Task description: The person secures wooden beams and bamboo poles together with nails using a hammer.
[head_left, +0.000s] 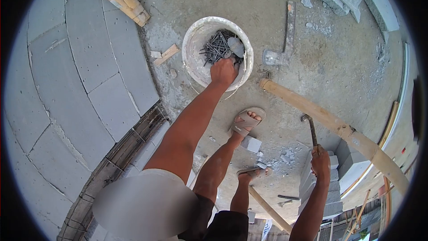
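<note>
The left hand (pixel 224 72) reaches into a bucket (pixel 192 40) of nails (pixel 216 47), its fingers' hold unclear; the right hand (pixel 320 164) clasps a hammer (pixel 313 133).

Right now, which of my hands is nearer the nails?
Left. Your left hand is inside the bucket, right by the nails. Your right hand is well outside it, off to the right, holding a hammer.
</note>
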`<act>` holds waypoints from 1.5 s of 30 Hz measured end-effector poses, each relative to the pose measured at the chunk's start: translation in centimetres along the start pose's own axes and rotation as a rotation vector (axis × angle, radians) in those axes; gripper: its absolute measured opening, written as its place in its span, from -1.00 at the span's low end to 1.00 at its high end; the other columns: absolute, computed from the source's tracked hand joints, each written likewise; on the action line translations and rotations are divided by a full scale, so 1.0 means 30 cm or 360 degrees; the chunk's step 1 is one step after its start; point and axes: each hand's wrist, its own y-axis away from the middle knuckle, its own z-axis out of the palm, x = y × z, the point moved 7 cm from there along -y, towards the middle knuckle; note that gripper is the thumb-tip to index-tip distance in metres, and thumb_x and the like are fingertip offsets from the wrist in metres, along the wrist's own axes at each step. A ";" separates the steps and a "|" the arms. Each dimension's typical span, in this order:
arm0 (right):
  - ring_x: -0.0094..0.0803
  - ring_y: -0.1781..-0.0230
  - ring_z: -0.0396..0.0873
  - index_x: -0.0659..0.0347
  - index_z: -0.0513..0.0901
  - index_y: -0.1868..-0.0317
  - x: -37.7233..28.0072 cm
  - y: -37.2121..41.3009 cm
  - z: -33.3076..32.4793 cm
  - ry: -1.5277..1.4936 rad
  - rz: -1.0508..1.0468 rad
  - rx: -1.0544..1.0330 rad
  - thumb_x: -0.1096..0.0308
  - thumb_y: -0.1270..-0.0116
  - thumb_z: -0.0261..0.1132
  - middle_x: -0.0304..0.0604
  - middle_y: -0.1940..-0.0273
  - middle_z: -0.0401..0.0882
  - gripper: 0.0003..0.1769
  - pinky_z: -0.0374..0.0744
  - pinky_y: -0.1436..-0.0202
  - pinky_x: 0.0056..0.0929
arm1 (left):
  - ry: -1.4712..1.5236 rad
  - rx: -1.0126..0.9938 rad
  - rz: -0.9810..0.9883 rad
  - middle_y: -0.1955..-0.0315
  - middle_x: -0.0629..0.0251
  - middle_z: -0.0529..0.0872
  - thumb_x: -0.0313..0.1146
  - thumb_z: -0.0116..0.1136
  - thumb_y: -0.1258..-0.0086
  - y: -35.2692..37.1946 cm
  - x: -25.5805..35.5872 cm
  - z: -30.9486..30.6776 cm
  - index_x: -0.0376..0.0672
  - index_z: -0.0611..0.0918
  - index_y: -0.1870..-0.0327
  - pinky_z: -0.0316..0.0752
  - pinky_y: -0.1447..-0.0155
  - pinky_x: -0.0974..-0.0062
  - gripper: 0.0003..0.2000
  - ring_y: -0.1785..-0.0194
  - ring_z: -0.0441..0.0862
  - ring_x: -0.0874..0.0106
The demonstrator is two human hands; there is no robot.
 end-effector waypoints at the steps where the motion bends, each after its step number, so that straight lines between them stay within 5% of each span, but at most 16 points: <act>1: -0.44 0.80 0.41 0.22 0.53 0.21 -0.038 0.010 -0.013 -0.0006 -0.0089 0.0055 0.26 -0.47 0.11 -0.21 0.65 0.43 -0.81 0.38 0.79 -0.38 | -0.0092 -0.0093 -0.0091 0.33 0.01 0.75 -0.06 0.25 -0.21 -0.004 -0.016 0.008 -0.01 0.77 0.22 0.60 0.10 0.15 -0.73 0.23 0.71 0.04; 2: -0.44 0.80 0.41 0.22 0.53 0.21 -0.065 0.023 -0.027 -0.0001 -0.0097 0.0059 0.26 -0.47 0.11 -0.21 0.65 0.43 -0.81 0.38 0.79 -0.38 | -0.0185 -0.0187 -0.0183 0.32 0.02 0.75 -0.04 0.24 -0.22 -0.003 -0.033 0.013 -0.02 0.77 0.24 0.60 0.09 0.16 -0.72 0.22 0.71 0.06; 4: -0.10 0.55 0.64 0.32 0.57 0.03 -0.094 0.053 -0.039 0.0045 0.0146 -0.0085 0.31 -0.43 0.12 0.12 0.41 0.64 -0.74 0.54 0.48 -0.16 | -0.0194 -0.0236 -0.0173 0.31 0.03 0.76 -0.03 0.24 -0.22 0.000 -0.049 0.002 -0.03 0.77 0.25 0.60 0.07 0.16 -0.70 0.19 0.72 0.07; 15: -0.07 0.60 0.62 0.33 0.57 0.06 -0.077 0.036 -0.032 0.0048 0.0044 -0.0026 0.31 -0.43 0.12 0.13 0.44 0.63 -0.75 0.54 0.49 -0.16 | -0.0090 -0.0379 -0.0210 0.29 0.02 0.75 -0.06 0.24 -0.22 0.019 -0.071 -0.013 -0.05 0.76 0.22 0.59 0.03 0.18 -0.71 0.15 0.71 0.08; 21: -0.11 0.61 0.62 0.32 0.56 0.08 -0.052 0.016 -0.021 0.0055 0.0015 -0.0029 0.30 -0.44 0.13 0.11 0.44 0.63 -0.76 0.53 0.56 -0.19 | 0.0100 -0.0075 0.0225 0.27 -0.03 0.74 -0.18 0.20 -0.27 0.007 -0.011 0.030 -0.01 0.74 0.12 0.58 0.02 0.15 -0.76 0.16 0.70 0.04; 30: -0.08 0.55 0.64 0.26 0.57 0.11 -0.060 0.017 -0.023 0.0110 0.0076 -0.0047 0.29 -0.43 0.12 0.09 0.41 0.64 -0.78 0.56 0.54 -0.16 | -0.0087 -0.0056 0.0063 0.28 -0.01 0.74 -0.25 0.18 -0.22 -0.035 0.005 0.046 -0.06 0.74 0.20 0.59 0.06 0.14 -0.80 0.19 0.70 0.03; 35: -0.05 0.52 0.65 0.27 0.57 0.11 -0.088 0.026 -0.034 0.0062 0.0058 -0.0049 0.28 -0.43 0.12 0.10 0.40 0.65 -0.78 0.56 0.51 -0.16 | 0.0232 -0.0182 -0.0187 0.30 0.02 0.76 -0.15 0.27 -0.18 0.036 -0.040 0.003 -0.13 0.73 0.25 0.58 0.04 0.18 -0.74 0.21 0.71 0.05; 38: -0.01 0.50 0.65 0.28 0.57 0.11 -0.097 0.044 -0.046 0.0046 0.0146 -0.0024 0.28 -0.42 0.13 0.12 0.38 0.65 -0.77 0.57 0.46 -0.14 | 0.0299 -0.0066 -0.0018 0.27 0.02 0.76 -0.13 0.29 -0.17 0.054 -0.040 -0.061 -0.15 0.72 0.23 0.57 0.01 0.20 -0.71 0.17 0.72 0.07; 42: 0.07 0.35 0.67 0.30 0.57 0.11 -0.042 0.002 -0.011 0.0082 0.0067 -0.0004 0.27 -0.41 0.14 0.17 0.33 0.66 -0.75 0.57 0.30 -0.08 | 0.0307 -0.0131 -0.0432 0.21 0.01 0.75 -0.15 0.28 -0.20 -0.003 -0.157 -0.065 -0.14 0.69 0.19 0.55 -0.05 0.17 -0.72 0.08 0.69 0.06; 45: 0.11 0.25 0.66 0.30 0.57 0.12 -0.036 0.001 -0.007 0.0103 0.0010 0.0021 0.28 -0.40 0.15 0.19 0.29 0.66 -0.76 0.56 0.20 -0.05 | 0.0165 0.0170 -0.0408 0.23 0.03 0.75 -0.18 0.28 -0.22 -0.034 -0.133 -0.128 -0.09 0.68 0.15 0.56 -0.02 0.16 -0.74 0.11 0.70 0.05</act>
